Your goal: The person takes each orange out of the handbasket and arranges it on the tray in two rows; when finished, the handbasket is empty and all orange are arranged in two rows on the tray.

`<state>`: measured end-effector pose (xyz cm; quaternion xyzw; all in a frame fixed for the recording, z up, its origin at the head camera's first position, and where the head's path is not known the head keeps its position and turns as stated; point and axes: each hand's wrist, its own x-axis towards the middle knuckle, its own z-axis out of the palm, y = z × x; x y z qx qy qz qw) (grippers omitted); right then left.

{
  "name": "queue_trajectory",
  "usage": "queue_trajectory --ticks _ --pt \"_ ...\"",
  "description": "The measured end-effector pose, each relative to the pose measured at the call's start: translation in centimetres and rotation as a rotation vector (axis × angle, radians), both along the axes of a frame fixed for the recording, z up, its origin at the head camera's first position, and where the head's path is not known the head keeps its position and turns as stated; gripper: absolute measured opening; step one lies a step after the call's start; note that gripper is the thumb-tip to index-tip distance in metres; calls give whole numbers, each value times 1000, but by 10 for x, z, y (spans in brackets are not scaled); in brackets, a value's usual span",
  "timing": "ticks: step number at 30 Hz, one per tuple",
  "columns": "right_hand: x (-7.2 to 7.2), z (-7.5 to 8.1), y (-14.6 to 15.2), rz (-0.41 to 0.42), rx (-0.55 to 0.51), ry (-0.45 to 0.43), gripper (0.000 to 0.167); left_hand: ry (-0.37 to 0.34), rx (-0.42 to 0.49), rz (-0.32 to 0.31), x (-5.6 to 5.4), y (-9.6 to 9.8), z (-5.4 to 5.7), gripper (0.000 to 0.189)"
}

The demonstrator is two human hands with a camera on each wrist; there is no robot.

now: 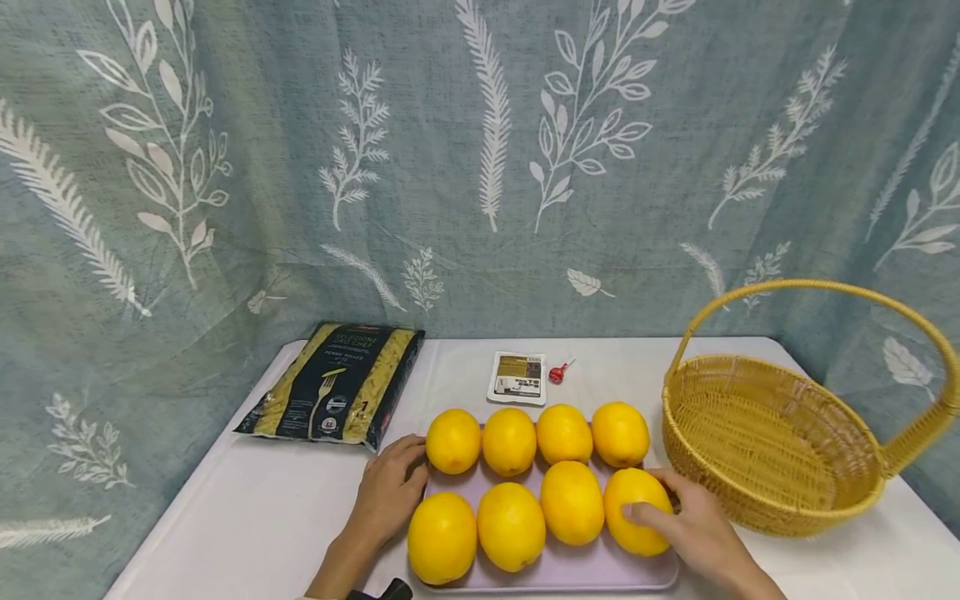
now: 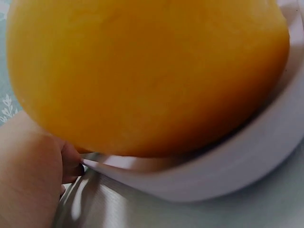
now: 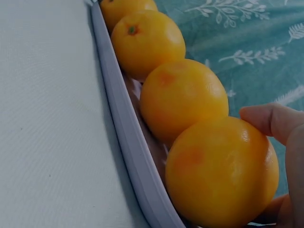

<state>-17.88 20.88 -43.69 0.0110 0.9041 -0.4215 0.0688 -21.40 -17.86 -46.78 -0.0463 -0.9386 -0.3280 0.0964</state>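
Several oranges stand in two rows on a pale purple tray (image 1: 585, 575) in the head view. My right hand (image 1: 701, 529) holds the front-right orange (image 1: 637, 510), thumb on its near side and fingers round its far right side. In the right wrist view, the thumb lies against this orange (image 3: 221, 173), at the end of a row by the tray rim (image 3: 128, 133). My left hand (image 1: 390, 483) grips the tray's left edge, beside the back-left orange (image 1: 453, 442). A large orange (image 2: 147, 76) fills most of the left wrist view, with curled fingers at the rim beyond it.
A yellow woven basket (image 1: 678, 442) with a tall handle stands right of the tray. Behind the tray lie a small flat packet (image 1: 517, 378) and a red lollipop (image 1: 557, 374). A pasta bag (image 1: 330, 383) lies back left. A patterned curtain (image 1: 450, 167) hangs behind the white table.
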Motion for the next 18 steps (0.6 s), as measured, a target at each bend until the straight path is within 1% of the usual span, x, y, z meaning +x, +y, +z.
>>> queue_trajectory --ticks 5,9,12,15,18 --pt "3 -2 1 34 1 68 68 -5 2 7 3 0 0 36" --pt "5 -3 1 57 -33 118 65 -15 1 7 6 -1 1 36" --pt "6 -3 1 58 -48 130 65 -9 -1 5 5 -1 2 36" --pt "7 -2 1 47 -50 123 67 2 -10 -1 3 0 2 36" --pt "8 -2 3 39 -53 124 67 1 -16 -7 1 1 1 36"
